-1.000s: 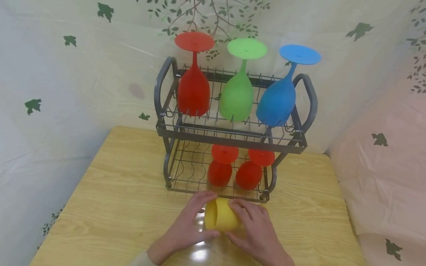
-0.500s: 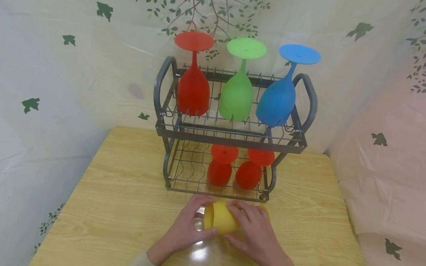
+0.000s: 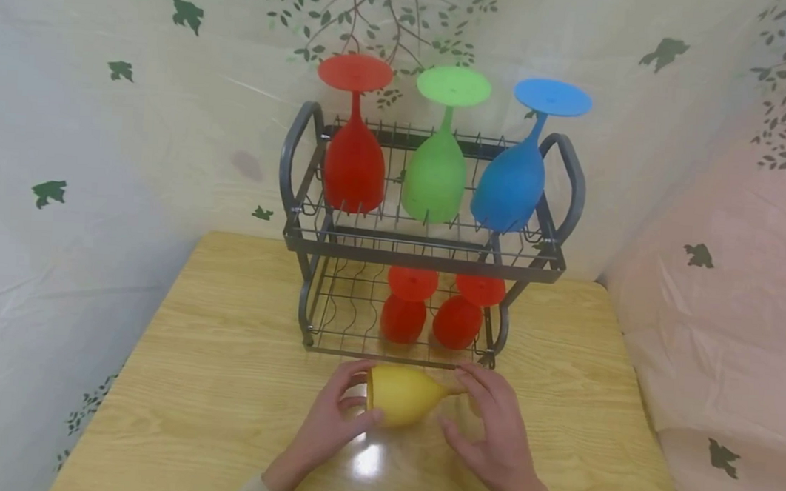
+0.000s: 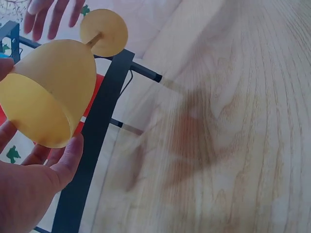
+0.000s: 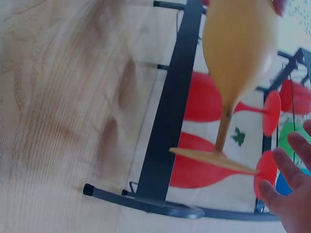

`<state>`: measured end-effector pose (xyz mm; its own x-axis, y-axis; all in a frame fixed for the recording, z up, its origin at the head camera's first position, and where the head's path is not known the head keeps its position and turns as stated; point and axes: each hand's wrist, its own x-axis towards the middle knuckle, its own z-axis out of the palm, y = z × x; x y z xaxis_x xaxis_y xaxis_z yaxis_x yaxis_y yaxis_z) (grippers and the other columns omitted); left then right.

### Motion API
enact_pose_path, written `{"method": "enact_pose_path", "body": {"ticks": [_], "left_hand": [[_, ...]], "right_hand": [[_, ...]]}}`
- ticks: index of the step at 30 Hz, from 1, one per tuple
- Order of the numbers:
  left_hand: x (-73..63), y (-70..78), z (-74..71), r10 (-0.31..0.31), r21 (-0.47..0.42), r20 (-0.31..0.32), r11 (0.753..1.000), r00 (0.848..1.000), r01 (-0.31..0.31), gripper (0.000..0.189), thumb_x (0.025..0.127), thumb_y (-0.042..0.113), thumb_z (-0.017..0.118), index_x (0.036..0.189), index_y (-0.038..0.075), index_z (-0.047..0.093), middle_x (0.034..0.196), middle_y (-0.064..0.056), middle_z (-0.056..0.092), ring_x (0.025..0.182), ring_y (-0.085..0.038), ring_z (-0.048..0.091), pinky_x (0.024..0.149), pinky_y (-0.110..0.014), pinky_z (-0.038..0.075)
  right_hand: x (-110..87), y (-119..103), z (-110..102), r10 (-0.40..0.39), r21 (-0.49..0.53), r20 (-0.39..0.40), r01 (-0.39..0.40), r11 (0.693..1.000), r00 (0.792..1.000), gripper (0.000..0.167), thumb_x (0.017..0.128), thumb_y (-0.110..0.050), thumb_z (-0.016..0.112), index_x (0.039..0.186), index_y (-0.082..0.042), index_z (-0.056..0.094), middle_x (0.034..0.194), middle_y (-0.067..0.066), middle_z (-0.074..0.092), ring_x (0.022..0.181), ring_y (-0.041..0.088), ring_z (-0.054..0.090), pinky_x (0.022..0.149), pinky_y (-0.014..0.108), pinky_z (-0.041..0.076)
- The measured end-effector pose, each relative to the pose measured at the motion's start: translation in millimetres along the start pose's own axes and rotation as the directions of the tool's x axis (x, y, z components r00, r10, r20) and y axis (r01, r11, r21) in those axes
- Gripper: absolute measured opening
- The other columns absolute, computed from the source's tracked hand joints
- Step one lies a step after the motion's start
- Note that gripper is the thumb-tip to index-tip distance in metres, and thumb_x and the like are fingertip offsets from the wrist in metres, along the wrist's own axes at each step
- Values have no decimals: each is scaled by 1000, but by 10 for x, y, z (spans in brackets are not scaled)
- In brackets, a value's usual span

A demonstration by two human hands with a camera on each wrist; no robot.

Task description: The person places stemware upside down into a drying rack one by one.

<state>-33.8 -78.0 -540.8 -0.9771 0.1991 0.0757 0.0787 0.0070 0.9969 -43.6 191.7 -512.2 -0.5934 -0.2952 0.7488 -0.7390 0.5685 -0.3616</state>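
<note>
A yellow plastic wine glass (image 3: 401,396) lies sideways in the air in front of the rack, its mouth toward the left and its stem toward the right. My left hand (image 3: 325,424) holds it by the bowl near the rim, thumb and fingers on opposite sides, as the left wrist view also shows. Beside the stem and foot is my right hand (image 3: 498,433), fingers spread. In the right wrist view, the fingers of the right hand (image 5: 291,187) are apart from the glass's foot (image 5: 214,159). The right hand partly hides the foot in the head view.
A dark two-tier wire rack (image 3: 426,256) stands on the wooden table (image 3: 225,385). Upside down on its upper tier are a red glass (image 3: 355,171), a green glass (image 3: 435,179) and a blue glass (image 3: 511,189). Two red glasses (image 3: 402,320) sit on the right of the lower tier.
My right hand has let go of the bowl and moved right, toward the stem. The yellow glass has shifted slightly left in my left hand, and its bowl and stem now show.
</note>
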Motion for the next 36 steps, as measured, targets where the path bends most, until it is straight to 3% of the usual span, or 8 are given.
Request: {"method": "enact_pose_path", "body": {"ticks": [8,15,18,21,26,30,33,36], "left_hand": [[-14,-54,-56,-46,-186,8,981,999,47,69,90,-3,71,151,0,41,151,-30,40,126,-52,52,93,-36,59],[9,-73,-95,-127,-230,-14,966,992,121,66,95,2,67,155,8,41,154,-22,41,132,-35,55,93,-36,59],[17,-98,-111,-158,-240,-31,960,987,146,64,97,5,65,156,12,42,154,-21,43,133,-32,56,96,-36,58],[21,-112,-127,-167,-250,-39,956,985,152,61,99,7,63,156,12,41,154,-23,44,130,-31,58,96,-37,57],[47,-101,-130,-177,-325,-11,931,984,164,62,101,7,56,159,8,35,157,-28,39,124,-25,62,98,-40,57],[65,-84,-119,-181,-394,19,903,983,174,64,101,5,52,160,2,28,155,-30,39,122,-23,62,99,-42,56],[71,-76,-103,-170,-431,44,886,985,172,66,101,5,51,161,-1,23,152,-26,44,122,-25,62,102,-44,55],[78,-74,-84,-141,-463,70,872,988,157,63,102,4,49,160,4,28,148,-19,49,123,-26,62,104,-45,53]], "right_hand": [[-46,86,-53,131,94,-129,-120,988,983,66,99,-45,66,129,13,60,136,32,58,138,25,50,117,25,36],[-93,47,-58,342,167,-83,-326,931,936,63,87,-11,78,142,6,54,151,25,48,144,17,41,117,21,33],[-110,1,-31,461,254,-48,-436,864,886,74,82,7,76,150,2,47,155,22,44,145,16,39,115,21,35],[-137,-56,24,565,396,-16,-514,761,825,78,86,15,69,156,0,38,158,17,41,145,16,40,113,21,38],[-218,-153,131,670,634,23,-529,564,742,77,91,21,58,159,0,27,159,18,39,144,17,43,114,22,39],[-254,-189,206,724,702,92,-560,440,684,72,93,19,57,157,1,29,155,9,48,140,16,49,113,23,42],[-268,-212,260,745,699,156,-606,381,648,67,94,15,59,155,2,34,150,1,54,137,15,53,112,26,43],[-270,-238,306,738,688,188,-623,373,649,64,93,14,61,152,5,38,146,4,57,135,16,55,111,30,45]]}}
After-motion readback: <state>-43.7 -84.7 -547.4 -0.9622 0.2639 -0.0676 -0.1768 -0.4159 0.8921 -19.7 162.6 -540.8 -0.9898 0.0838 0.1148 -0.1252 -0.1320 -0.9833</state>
